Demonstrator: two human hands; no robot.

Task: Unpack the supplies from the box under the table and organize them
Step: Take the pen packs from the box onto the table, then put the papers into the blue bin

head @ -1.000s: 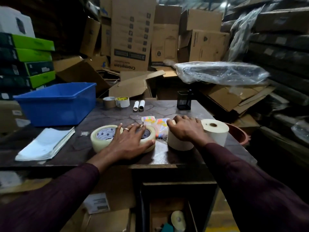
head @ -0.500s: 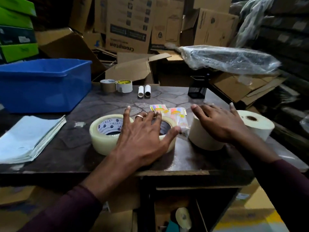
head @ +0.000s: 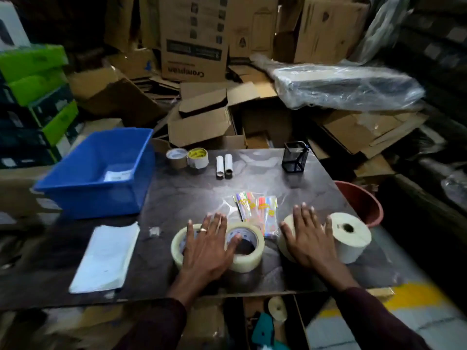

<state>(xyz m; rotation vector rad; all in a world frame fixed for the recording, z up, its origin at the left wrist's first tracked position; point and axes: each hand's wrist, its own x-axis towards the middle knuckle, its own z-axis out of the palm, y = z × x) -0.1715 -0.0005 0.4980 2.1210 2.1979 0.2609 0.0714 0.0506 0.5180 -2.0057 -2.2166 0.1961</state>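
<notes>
Not much has shifted since half a second ago: both hands sit where they were, the right one's fingers now lie straighter, and the head view takes in more of the table (head: 252,183) and looks down into the blue bin (head: 88,200). Only the one head view here. The left hand (head: 207,248) lies flat with fingers spread across two big clear tape rolls (head: 249,251) standing side by side, palm over where they meet, thumb reaching over the right roll's hole; it presses on them and grips nothing. There's a ring (head: 203,229) on one finger. The right hand (head: 308,238) is also flat and spread, resting on top of the nearer of two white paper rolls (head: 351,236), with its little finger right by the second roll, can't tell if it touches. Between the hands, just past the tape, lie packets of coloured pens (head: 257,213). At the far edge there are two small tape rolls (head: 187,159), two white tubes (head: 224,165) and a black mesh pen holder (head: 294,156). A stack of white sheets (head: 106,256) lies left of the tape. Under the near table edge the box (head: 299,322) is open, with another pale roll (head: 277,308) and something teal (head: 262,329) in it.
</notes>
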